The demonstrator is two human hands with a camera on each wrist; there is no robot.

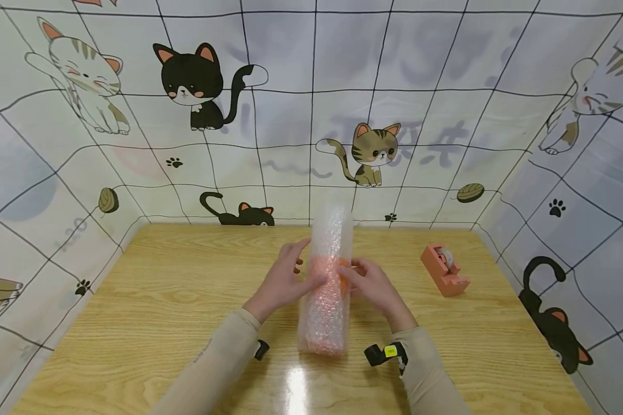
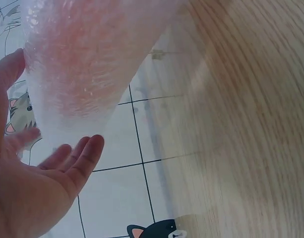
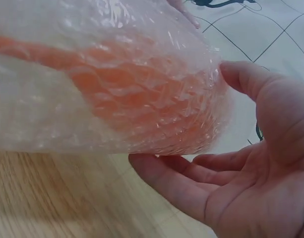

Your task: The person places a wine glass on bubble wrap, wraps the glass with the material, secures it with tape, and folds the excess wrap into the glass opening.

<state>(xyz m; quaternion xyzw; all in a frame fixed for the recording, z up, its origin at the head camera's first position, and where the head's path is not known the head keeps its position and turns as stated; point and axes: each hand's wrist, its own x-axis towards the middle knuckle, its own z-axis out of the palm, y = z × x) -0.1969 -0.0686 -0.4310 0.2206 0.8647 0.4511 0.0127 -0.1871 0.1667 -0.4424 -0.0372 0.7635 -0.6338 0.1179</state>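
A long roll of bubble wrap stands out from the table's middle in the head view, with something orange-pink showing through its clear layers. The wrapped thing's kind is hidden by the bubbles. My left hand is at the roll's left side, its thumb on the wrap and its fingers spread; in the left wrist view those fingers curve loosely beside the wrap's end. On the other side, my right hand holds the roll, thumb on top. The right wrist view shows its fingers under the wrap's lower edge.
An orange tape dispenser with a roll of clear tape stands at the right on the wooden table. A white cloth backdrop with cartoon cats rises behind the table and along both sides.
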